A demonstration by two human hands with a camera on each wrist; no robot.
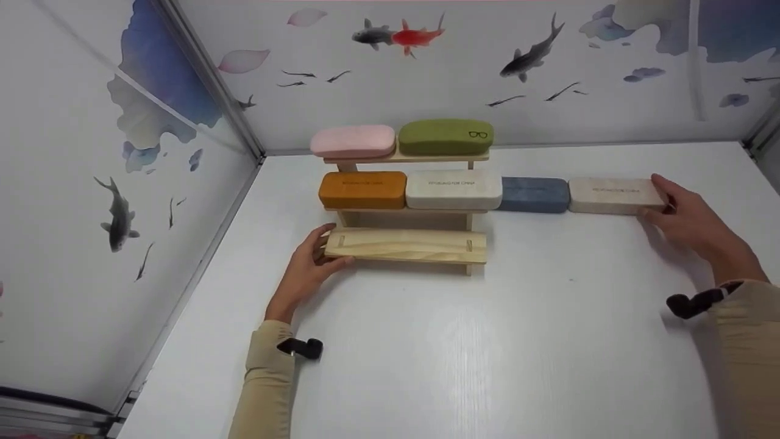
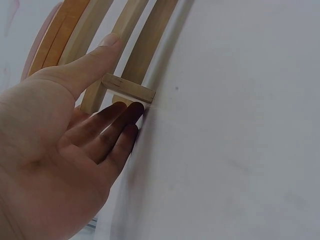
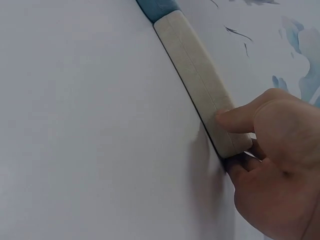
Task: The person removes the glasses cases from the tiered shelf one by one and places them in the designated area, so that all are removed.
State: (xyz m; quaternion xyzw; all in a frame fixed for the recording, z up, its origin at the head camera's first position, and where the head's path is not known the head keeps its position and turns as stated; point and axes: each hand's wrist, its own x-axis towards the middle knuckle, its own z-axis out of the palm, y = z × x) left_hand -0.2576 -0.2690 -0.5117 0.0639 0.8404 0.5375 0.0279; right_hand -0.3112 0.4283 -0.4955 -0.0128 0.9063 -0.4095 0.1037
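A three-tier wooden display rack (image 1: 405, 247) stands on the table, its lowest tier bare. My left hand (image 1: 308, 265) holds the left end of that tier; in the left wrist view the thumb (image 2: 95, 62) lies along the board and the other fingers curl by the rack's leg. At the right, my right hand (image 1: 694, 219) grips the outer end of a beige glasses case (image 1: 618, 196), thumb on its front side. The beige case's left end meets a blue glasses case (image 1: 533, 195) lying on the table beside the rack.
The middle tier bears an orange glasses case (image 1: 362, 190) and a white glasses case (image 1: 454, 189). On the top tier sit a pink case (image 1: 353, 141) and a green case (image 1: 446, 138). Panels painted with fish (image 1: 530, 58) rise behind the table and at its left.
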